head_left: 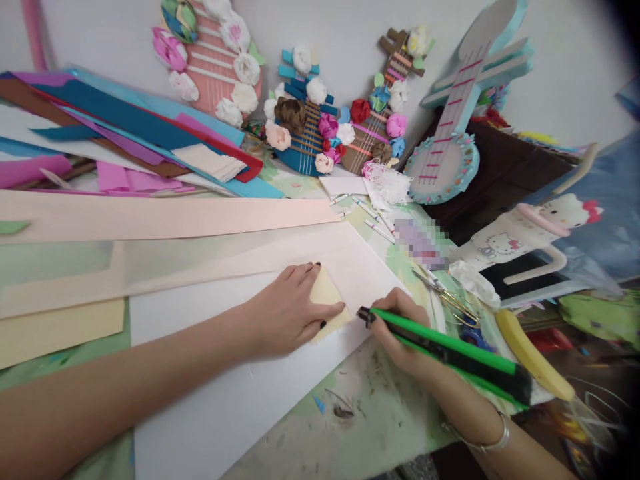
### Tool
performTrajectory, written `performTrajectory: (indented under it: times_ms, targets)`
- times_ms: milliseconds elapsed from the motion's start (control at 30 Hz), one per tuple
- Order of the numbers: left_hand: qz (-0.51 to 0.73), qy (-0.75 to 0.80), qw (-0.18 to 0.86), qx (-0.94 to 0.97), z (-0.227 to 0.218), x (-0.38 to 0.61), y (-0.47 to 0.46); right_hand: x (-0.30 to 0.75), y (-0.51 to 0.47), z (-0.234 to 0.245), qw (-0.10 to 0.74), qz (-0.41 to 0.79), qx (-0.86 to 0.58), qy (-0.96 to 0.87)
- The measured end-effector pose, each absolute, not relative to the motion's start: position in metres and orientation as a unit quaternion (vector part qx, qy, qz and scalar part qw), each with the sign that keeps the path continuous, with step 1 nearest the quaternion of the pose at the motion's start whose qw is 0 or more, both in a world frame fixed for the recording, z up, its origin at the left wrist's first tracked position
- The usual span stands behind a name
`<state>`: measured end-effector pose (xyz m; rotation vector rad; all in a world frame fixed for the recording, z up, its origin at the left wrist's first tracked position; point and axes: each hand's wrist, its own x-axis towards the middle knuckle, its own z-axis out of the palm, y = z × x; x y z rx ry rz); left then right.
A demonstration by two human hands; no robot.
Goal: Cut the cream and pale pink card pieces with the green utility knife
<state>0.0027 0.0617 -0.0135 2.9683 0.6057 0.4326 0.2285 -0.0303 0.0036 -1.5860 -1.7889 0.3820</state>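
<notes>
My left hand [293, 310] lies flat with its fingers spread. It presses a small pale yellow piece of paper [330, 308] onto a large white board [240, 393]. Part of that piece is hidden under the palm and fingers. At the board's right edge, my right hand [406, 320] is closed around a green and black utility knife [465, 353]. The knife's dark tip points left, a little apart from the yellow paper. I cannot make out how far the blade is out.
Long pale pink sheets [200, 217] stretch across the left, below a pile of coloured paper [145, 127]. Flower-decorated paper instruments [305, 127] lean on the wall. To the right are scissors [450, 298], a yellow curved object [533, 353] and a tumbler [510, 237] with a cat character.
</notes>
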Motion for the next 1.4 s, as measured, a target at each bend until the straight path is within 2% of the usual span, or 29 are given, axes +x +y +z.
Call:
performTrajectory:
  times_ms: [100,233,367,500,767,1400]
  targets:
    - [0.132,0.203,0.027,0.97,-0.014,0.003,0.061,0.22,-0.007,0.015,0.418,0.165,-0.606,-0.656]
    - [0.098,0.236,-0.003,0.967,-0.018,0.004,0.061,0.208,0.034,0.017,0.45,0.177,-0.602,-0.635]
    - [0.072,0.246,-0.009,0.967,-0.021,0.005,0.061,0.204,0.056,0.005,0.453,0.266,-0.58,-0.623]
    - [0.066,0.241,-0.004,0.968,-0.02,0.005,0.062,0.208,0.055,-0.007,0.465,0.268,-0.578,-0.615]
    - [0.088,0.241,-0.012,0.966,-0.02,0.004,0.062,0.206,0.053,-0.01,0.41,0.199,-0.605,-0.653]
    - [0.089,0.238,-0.009,0.967,-0.02,0.004,0.063,0.201,0.054,-0.008,0.387,0.175,-0.614,-0.665]
